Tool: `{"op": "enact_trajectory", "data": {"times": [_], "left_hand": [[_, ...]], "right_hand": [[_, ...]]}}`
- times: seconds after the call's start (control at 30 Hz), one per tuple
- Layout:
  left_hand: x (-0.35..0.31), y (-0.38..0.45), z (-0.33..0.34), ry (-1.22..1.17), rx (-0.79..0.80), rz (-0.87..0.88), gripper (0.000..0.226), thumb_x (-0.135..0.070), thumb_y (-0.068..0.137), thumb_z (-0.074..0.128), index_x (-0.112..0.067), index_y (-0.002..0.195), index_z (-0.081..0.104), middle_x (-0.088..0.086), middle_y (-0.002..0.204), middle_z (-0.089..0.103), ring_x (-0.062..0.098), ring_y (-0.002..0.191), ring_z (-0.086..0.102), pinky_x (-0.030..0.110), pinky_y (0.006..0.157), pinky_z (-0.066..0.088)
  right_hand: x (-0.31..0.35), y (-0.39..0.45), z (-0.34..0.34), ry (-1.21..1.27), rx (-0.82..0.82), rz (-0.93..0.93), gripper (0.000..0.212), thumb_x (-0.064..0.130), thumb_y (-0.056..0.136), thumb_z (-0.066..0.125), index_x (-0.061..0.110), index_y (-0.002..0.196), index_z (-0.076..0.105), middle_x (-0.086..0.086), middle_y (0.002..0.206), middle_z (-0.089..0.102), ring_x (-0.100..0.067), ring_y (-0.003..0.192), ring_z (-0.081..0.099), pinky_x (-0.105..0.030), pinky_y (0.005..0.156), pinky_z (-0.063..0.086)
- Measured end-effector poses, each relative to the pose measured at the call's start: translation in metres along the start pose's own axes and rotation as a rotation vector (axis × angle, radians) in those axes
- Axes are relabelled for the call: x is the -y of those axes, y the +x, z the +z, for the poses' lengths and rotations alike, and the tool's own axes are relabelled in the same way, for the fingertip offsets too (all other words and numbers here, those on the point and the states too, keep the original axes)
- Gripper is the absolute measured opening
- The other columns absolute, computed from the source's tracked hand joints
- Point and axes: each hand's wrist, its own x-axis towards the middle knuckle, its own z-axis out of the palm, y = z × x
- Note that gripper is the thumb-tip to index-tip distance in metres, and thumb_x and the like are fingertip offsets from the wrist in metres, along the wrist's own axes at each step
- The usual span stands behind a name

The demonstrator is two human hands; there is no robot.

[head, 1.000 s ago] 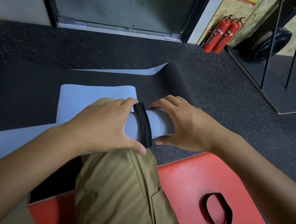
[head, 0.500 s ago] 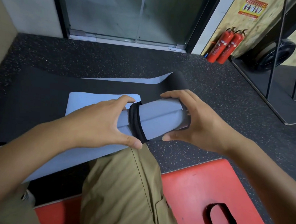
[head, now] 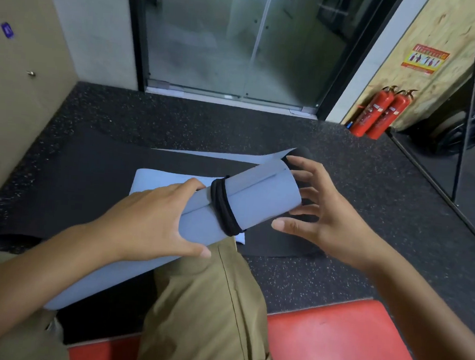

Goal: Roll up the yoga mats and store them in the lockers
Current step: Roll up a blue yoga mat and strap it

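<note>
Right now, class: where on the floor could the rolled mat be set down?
Bare speckled floor lies between the glass door and the flat black mat; another strip runs right of it toward the fire extinguishers. It is crowded beneath both hands, where the rolled mat overlaps other mats.

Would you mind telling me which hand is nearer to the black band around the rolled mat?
Left. The left hand grips the rolled mat beside the black band; the right hand is at the roll's far end.
</note>
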Motion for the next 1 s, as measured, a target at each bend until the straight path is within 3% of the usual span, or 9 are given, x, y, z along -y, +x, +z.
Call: {"op": "enact_trajectory", "data": {"times": [0.17, 0.33, 0.5, 0.57, 0.73, 1.0], "left_hand": [[0.022, 0.01, -0.036, 0.064, -0.093, -0.036, 0.092, -0.085, 0.058, 0.072, -0.045, 0.13, 0.031, -0.026, 0.122, 0.048, 0.013, 0.103, 0.056, 0.037, 0.08, 0.046], [0.059, 0.006, -0.079, 0.177, -0.177, -0.125, 0.092, -0.087, 0.06, 0.07, -0.042, 0.131, 0.031, -0.019, 0.13, 0.053, 0.017, 0.107, 0.06, 0.042, 0.084, 0.051], [0.098, -0.024, -0.107, 0.298, -0.212, -0.273, 0.093, -0.081, 0.063, 0.073, -0.033, 0.133, 0.036, -0.019, 0.098, 0.05, 0.014, 0.085, 0.053, 0.035, 0.072, 0.048], [0.112, -0.04, -0.114, 0.306, -0.227, -0.323, 0.095, -0.081, 0.063, 0.074, -0.031, 0.135, 0.037, -0.019, 0.106, 0.056, 0.015, 0.092, 0.059, 0.037, 0.078, 0.052], [0.156, -0.102, -0.121, 0.294, -0.227, -0.471, 0.073, -0.08, 0.063, 0.076, -0.03, 0.101, 0.039, -0.014, 0.085, 0.055, 0.004, 0.072, 0.053, 0.03, 0.061, 0.041], [0.223, -0.212, -0.088, 0.192, -0.201, -0.728, 0.083, -0.082, 0.064, 0.074, -0.031, 0.119, 0.04, -0.011, 0.101, 0.06, 0.014, 0.087, 0.059, 0.039, 0.08, 0.052]], "right_hand": [[0.015, 0.024, 0.002, -0.041, -0.025, -0.048, 0.08, 0.042, 0.083, 0.077, 0.045, 0.148, 0.031, 0.03, 0.137, 0.051, -0.001, 0.12, 0.059, -0.03, 0.096, 0.056], [0.037, 0.057, 0.011, -0.098, 0.002, -0.121, 0.066, 0.046, 0.089, 0.073, 0.047, 0.145, 0.037, 0.024, 0.143, 0.048, -0.001, 0.119, 0.06, -0.033, 0.098, 0.056], [0.066, 0.09, 0.039, -0.14, 0.05, -0.226, 0.062, 0.046, 0.091, 0.071, 0.046, 0.145, 0.04, 0.024, 0.143, 0.046, 0.001, 0.118, 0.058, -0.029, 0.096, 0.056], [0.075, 0.099, 0.05, -0.164, 0.078, -0.259, 0.06, 0.046, 0.092, 0.07, 0.045, 0.144, 0.04, 0.024, 0.142, 0.045, 0.003, 0.118, 0.057, -0.025, 0.095, 0.055], [0.104, 0.123, 0.093, -0.244, 0.191, -0.371, 0.059, 0.049, 0.093, 0.067, 0.046, 0.145, 0.038, 0.024, 0.143, 0.045, 0.007, 0.121, 0.052, -0.016, 0.096, 0.047], [0.157, 0.138, 0.182, -0.193, 0.36, -0.526, 0.053, 0.049, 0.094, 0.065, 0.043, 0.142, 0.044, 0.021, 0.135, 0.051, 0.004, 0.12, 0.052, -0.022, 0.099, 0.049]]}}
